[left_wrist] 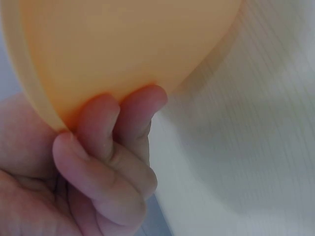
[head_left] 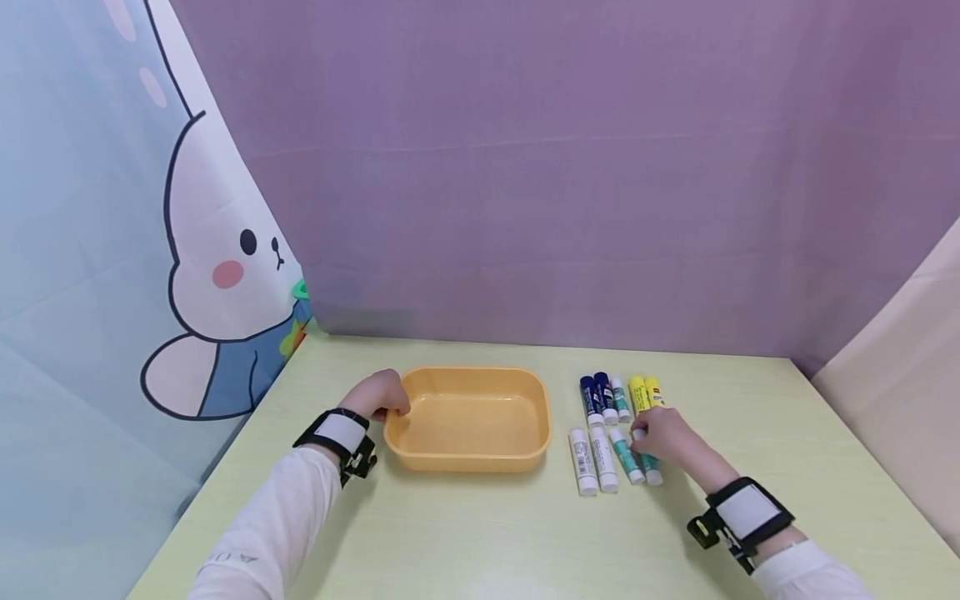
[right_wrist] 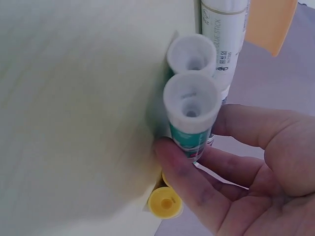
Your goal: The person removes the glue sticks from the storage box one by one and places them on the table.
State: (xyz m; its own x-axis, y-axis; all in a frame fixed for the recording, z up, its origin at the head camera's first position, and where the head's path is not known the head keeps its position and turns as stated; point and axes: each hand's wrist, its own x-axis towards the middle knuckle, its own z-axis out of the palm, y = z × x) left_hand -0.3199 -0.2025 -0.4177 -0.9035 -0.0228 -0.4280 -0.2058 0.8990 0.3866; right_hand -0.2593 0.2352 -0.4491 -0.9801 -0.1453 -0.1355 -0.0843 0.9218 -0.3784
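An orange tray [head_left: 468, 379] sits on the pale green table [head_left: 480, 533]. My left hand [head_left: 384, 398] grips the tray's left rim; in the left wrist view the fingers [left_wrist: 106, 115] curl under the tray [left_wrist: 128, 44]. Right of the tray lie several glue sticks in two rows: dark blue [head_left: 591, 398], yellow [head_left: 637, 393], white [head_left: 582, 461] and teal [head_left: 626, 456]. My right hand [head_left: 641, 437] pinches the rightmost teal glue stick [head_left: 651, 473] of the near row. In the right wrist view thumb and fingers [right_wrist: 184, 169] hold that teal stick [right_wrist: 192, 115], with a yellow stick [right_wrist: 165, 202] beside it.
A purple cloth wall [head_left: 562, 167] stands behind the table, a rabbit-print curtain [head_left: 210, 267] on the left and a beige panel [head_left: 900, 375] on the right. Bare tabletop lies in front of the tray and sticks.
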